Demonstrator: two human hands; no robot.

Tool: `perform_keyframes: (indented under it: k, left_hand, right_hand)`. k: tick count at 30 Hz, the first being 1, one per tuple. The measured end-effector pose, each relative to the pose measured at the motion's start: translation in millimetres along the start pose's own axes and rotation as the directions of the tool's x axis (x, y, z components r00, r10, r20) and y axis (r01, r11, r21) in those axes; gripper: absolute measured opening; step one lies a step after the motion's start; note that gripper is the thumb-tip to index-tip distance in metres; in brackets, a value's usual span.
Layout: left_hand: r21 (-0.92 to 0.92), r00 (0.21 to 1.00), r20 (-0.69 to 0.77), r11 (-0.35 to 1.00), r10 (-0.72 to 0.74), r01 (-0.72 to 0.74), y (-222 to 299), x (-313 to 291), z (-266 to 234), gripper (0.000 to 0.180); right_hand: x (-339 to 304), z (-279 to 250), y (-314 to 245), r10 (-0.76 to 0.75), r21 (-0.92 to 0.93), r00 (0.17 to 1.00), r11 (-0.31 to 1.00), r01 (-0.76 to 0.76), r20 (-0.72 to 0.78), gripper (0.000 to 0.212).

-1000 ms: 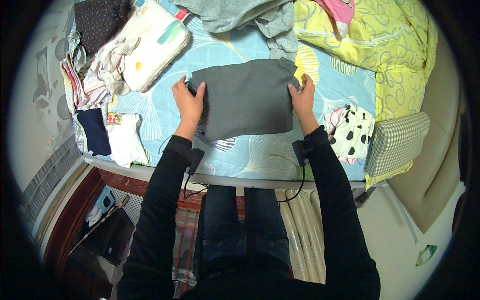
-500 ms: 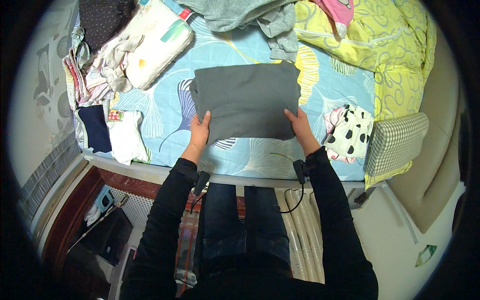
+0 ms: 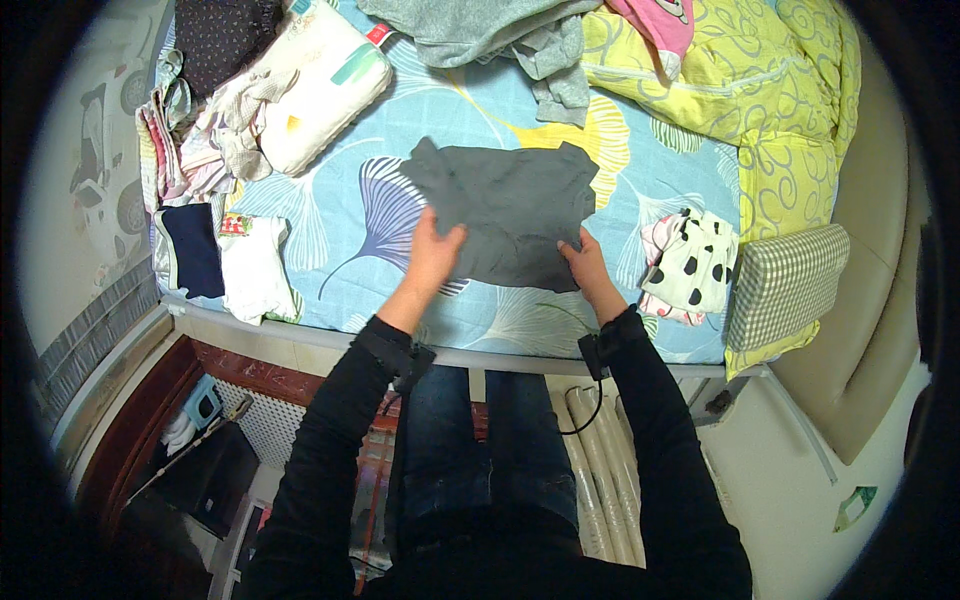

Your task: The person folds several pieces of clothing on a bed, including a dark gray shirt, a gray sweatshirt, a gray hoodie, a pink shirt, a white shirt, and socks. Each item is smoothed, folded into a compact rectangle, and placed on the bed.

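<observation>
A dark grey folded garment (image 3: 510, 215) is held over the middle of the bed, its far corners creased and sticking out. My left hand (image 3: 435, 250) grips its left side, thumb on top and the fingers partly hidden. On the near right edge my right hand (image 3: 588, 265) pinches the cloth, thumb on top and fingers underneath. The garment's exact kind cannot be told while it is folded. Below it lies the blue bed sheet (image 3: 340, 225) with its leaf pattern.
At the left lie a navy folded garment (image 3: 190, 250), a white one (image 3: 255, 268) and a cream package (image 3: 325, 90). To the right are a black-spotted white garment (image 3: 695, 265), a checked pillow (image 3: 790, 285) and a yellow quilt (image 3: 700, 75). A light grey garment (image 3: 480, 30) lies at the far side.
My left hand has moved right and inward with the garment's left side. The cloth now looks narrower and more wrinkled. The right hand has shifted slightly left and nearer.
</observation>
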State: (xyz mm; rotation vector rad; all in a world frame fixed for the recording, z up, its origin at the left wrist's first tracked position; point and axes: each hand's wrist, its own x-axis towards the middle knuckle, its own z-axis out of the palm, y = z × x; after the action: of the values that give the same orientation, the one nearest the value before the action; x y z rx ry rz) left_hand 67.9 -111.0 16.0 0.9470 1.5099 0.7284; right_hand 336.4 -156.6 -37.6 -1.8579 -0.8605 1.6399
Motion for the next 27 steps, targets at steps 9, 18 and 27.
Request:
perform_keyframes:
  k: [9,18,27]
  left_hand:
    - [0.330,0.854,0.520,0.921,0.006,-0.208,0,-32,138,0.064]
    - [0.085,0.952,0.012,0.949,-0.305,0.303,-24,-32,83,0.055]
    - [-0.303,0.585,0.593,0.520,-0.553,0.798,15,-88,49,0.038]
  right_hand:
    - [-27,-6,-5,0.355,0.742,0.929,0.595,-0.309,0.103,0.039]
    - [-25,4,-21,0.253,0.279,0.967,0.926,-0.253,0.035,0.053]
    - [-100,-6,-43,0.464,0.381,0.828,0.737,-0.558,0.316,0.051]
